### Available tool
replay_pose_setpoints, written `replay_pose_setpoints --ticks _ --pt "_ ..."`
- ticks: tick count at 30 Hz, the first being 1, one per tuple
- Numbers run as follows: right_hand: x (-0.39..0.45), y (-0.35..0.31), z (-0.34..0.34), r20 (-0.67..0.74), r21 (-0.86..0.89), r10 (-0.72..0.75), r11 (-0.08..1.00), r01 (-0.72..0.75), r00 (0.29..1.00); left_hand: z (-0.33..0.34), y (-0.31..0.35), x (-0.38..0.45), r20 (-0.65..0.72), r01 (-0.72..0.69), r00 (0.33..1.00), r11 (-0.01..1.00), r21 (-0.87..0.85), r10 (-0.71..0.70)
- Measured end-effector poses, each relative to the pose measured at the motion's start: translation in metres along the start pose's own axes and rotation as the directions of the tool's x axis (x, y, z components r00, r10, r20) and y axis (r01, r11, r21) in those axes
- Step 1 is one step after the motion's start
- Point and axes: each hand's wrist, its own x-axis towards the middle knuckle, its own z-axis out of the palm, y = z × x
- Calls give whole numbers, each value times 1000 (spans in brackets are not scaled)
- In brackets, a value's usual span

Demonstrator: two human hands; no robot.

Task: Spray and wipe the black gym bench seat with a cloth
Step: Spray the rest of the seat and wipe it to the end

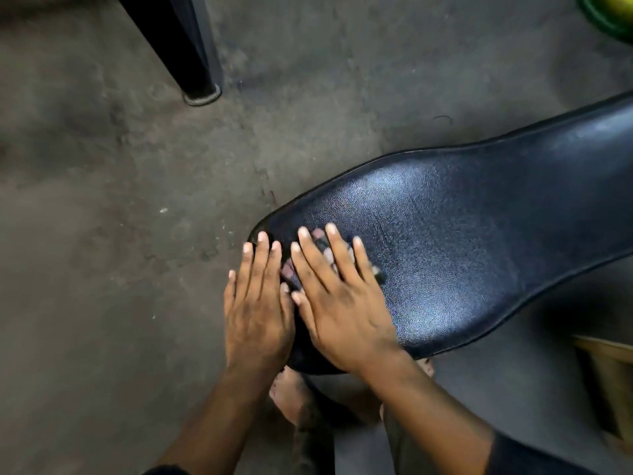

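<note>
Left hand [257,310]: my fingers straight, flat on the seat's near end.
Right hand [337,303]: fingers spread, pressing the cloth [323,248] down.
Bench seat [462,248]: black, glossy, running right beyond my hands.
Floor [120,200]: grey concrete, stained, left of my hands.

Cloth [323,250] mostly hidden under right hand [342,303] on bench seat [479,241]; pattern blurred, only scraps show between fingers. Seat's far end cut by the right edge. Green object [606,15] beyond the seat clipped at the corner, unidentifiable.
</note>
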Motion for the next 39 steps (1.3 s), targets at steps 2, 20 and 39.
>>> replay_pose_setpoints --ticks 2,20,39 --pt "-25 8 1 1 -27 1 1000 -1 1000 -2 -2 -2 15 -35 999 998 59 34" --pt "-12 -13 -10 110 -50 -150 987 156 983 -19 3 -48 254 57 961 979 196 -106" --pt "14 -17 -22 367 18 -173 984 179 914 -31 4 -68 429 48 894 980 193 -128"
